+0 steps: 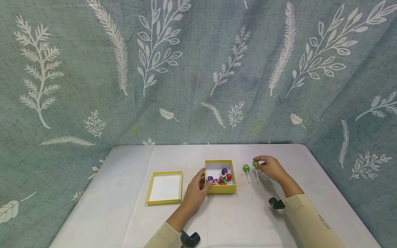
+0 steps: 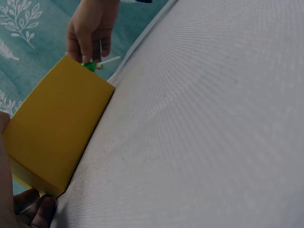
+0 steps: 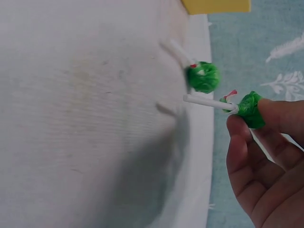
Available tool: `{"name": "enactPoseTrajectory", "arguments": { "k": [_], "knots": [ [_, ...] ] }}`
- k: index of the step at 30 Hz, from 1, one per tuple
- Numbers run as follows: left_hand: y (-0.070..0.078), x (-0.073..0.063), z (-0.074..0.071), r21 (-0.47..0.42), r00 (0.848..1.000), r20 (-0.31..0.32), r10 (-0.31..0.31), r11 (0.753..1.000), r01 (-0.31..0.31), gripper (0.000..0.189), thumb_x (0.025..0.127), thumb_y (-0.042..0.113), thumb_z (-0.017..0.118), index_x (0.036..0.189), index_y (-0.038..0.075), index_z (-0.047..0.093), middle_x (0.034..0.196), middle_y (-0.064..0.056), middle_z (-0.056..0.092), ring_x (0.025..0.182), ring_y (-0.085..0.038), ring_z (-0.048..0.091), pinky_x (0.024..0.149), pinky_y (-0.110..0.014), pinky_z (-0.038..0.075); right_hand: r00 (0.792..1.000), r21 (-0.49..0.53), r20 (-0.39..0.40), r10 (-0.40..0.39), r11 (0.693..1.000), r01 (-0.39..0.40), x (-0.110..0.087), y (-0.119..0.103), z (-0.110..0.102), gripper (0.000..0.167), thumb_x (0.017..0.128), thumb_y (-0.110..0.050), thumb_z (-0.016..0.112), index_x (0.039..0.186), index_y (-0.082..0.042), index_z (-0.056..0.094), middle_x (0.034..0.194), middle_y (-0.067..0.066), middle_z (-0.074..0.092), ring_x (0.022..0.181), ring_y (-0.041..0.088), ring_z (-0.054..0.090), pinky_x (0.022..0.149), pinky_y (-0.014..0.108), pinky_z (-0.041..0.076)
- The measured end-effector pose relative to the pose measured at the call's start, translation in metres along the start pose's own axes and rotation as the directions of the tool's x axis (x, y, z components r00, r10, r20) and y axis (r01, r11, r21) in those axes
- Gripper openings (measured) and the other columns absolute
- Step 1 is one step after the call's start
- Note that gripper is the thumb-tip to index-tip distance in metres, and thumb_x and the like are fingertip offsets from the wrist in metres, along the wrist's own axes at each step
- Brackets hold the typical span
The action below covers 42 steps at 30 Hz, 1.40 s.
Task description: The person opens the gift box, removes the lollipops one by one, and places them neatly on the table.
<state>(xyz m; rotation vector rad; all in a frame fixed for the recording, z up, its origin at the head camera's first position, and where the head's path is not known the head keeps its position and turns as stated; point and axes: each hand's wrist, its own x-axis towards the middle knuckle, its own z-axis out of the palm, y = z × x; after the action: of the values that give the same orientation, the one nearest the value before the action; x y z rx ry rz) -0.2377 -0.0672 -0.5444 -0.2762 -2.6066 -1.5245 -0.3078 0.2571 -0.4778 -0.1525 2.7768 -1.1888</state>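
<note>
My left hand [image 1: 194, 194] holds the left side of an open yellow box [image 1: 221, 189], its thumb near the front left corner. Inside the box lie several lollipops in purple, red, pink and green wrappers. In the right wrist view, my right hand [image 3: 270, 166] pinches a green-wrapped lollipop [image 3: 250, 110] by its candy head, the white stick pointing away from the fingers. A second green lollipop [image 1: 246, 168] lies on the table between the box and my right hand. The left wrist view shows the box's yellow wall [image 2: 61, 118] with left fingers [image 2: 33, 209] against its lower edge.
A yellow-rimmed white lid [image 1: 164, 202] lies on the table left of the box. The white-covered table [image 1: 102, 213] ends at a green-blue curtain [image 1: 198, 69] with leaf prints. Dark wrist devices [image 1: 190, 239] sit at both sleeves.
</note>
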Motion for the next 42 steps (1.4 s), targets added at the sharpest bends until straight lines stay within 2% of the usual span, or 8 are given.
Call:
{"name": "enactPoseTrajectory", "arguments": {
  "k": [8, 12, 17, 22, 27, 36, 42],
  "knots": [
    [-0.002, 0.001, 0.001, 0.005, 1.0, -0.002, 0.008, 1.0, -0.008, 0.069, 0.094, 0.057, 0.053, 0.152, 0.025, 0.033, 0.138, -0.008, 0.051, 0.114, -0.023, 0.056, 0.094, -0.04, 0.047, 0.999, -0.097, 0.022, 0.031, 0.995, -0.029, 0.005, 0.009, 0.009, 0.031, 0.095, -0.01, 0.061, 0.125, -0.003, 0.064, 0.125, 0.016, 0.061, 0.108, 0.035, 0.059, 0.073, 0.038, 0.054],
    [-0.001, 0.001, 0.002, 0.004, 1.0, 0.003, 0.006, 1.0, -0.006, 0.069, 0.094, 0.058, 0.052, 0.152, 0.026, 0.032, 0.137, -0.007, 0.051, 0.112, -0.021, 0.056, 0.092, -0.039, 0.047, 1.0, -0.125, 0.016, 0.017, 0.992, -0.015, 0.008, 0.011, 0.011, 0.03, 0.095, -0.009, 0.06, 0.124, -0.003, 0.064, 0.125, 0.017, 0.061, 0.11, 0.038, 0.058, 0.077, 0.042, 0.053],
    [0.0, 0.001, 0.001, -0.01, 0.999, -0.003, 0.034, 0.999, -0.034, 0.068, 0.095, 0.054, 0.054, 0.152, 0.023, 0.034, 0.135, -0.009, 0.053, 0.109, -0.022, 0.057, 0.091, -0.042, 0.048, 1.0, -0.16, -0.011, -0.007, 0.987, 0.005, 0.011, 0.016, 0.014, 0.029, 0.096, -0.01, 0.059, 0.124, -0.001, 0.064, 0.125, 0.019, 0.06, 0.112, 0.04, 0.057, 0.082, 0.046, 0.052],
    [0.001, -0.001, 0.001, -0.006, 0.999, -0.002, 0.039, 0.999, -0.039, 0.066, 0.095, 0.052, 0.054, 0.151, 0.024, 0.034, 0.135, -0.009, 0.053, 0.11, -0.022, 0.057, 0.092, -0.042, 0.047, 1.0, -0.165, -0.023, -0.017, 0.986, 0.013, 0.011, 0.021, 0.017, 0.029, 0.096, -0.01, 0.059, 0.123, -0.001, 0.064, 0.125, 0.019, 0.061, 0.11, 0.039, 0.058, 0.084, 0.047, 0.05],
    [0.0, -0.001, 0.002, 0.0, 1.0, 0.004, 0.01, 1.0, -0.01, 0.068, 0.094, 0.055, 0.055, 0.152, 0.026, 0.033, 0.137, -0.008, 0.052, 0.114, -0.022, 0.055, 0.096, -0.041, 0.045, 0.999, -0.164, -0.024, -0.021, 0.986, 0.017, 0.012, 0.024, 0.018, 0.029, 0.096, -0.009, 0.059, 0.123, -0.001, 0.064, 0.125, 0.019, 0.06, 0.111, 0.039, 0.057, 0.088, 0.05, 0.048],
    [-0.002, -0.001, 0.002, 0.006, 1.0, 0.005, 0.007, 1.0, -0.007, 0.07, 0.093, 0.059, 0.053, 0.152, 0.025, 0.033, 0.138, -0.007, 0.051, 0.115, -0.021, 0.055, 0.095, -0.041, 0.046, 1.0, -0.162, 0.0, 0.008, 0.987, -0.008, 0.014, 0.022, 0.017, 0.031, 0.097, -0.011, 0.057, 0.127, -0.003, 0.063, 0.128, 0.018, 0.059, 0.116, 0.04, 0.054, 0.091, 0.053, 0.045],
    [-0.001, -0.001, 0.001, 0.008, 1.0, 0.002, 0.011, 1.0, -0.011, 0.07, 0.094, 0.058, 0.052, 0.152, 0.026, 0.032, 0.137, -0.007, 0.051, 0.114, -0.021, 0.055, 0.095, -0.042, 0.046, 1.0, -0.133, -0.006, 0.017, 0.991, -0.017, 0.012, 0.015, 0.011, 0.035, 0.096, -0.014, 0.06, 0.13, -0.003, 0.06, 0.129, 0.018, 0.058, 0.114, 0.039, 0.056, 0.085, 0.049, 0.05]
  ]
}}
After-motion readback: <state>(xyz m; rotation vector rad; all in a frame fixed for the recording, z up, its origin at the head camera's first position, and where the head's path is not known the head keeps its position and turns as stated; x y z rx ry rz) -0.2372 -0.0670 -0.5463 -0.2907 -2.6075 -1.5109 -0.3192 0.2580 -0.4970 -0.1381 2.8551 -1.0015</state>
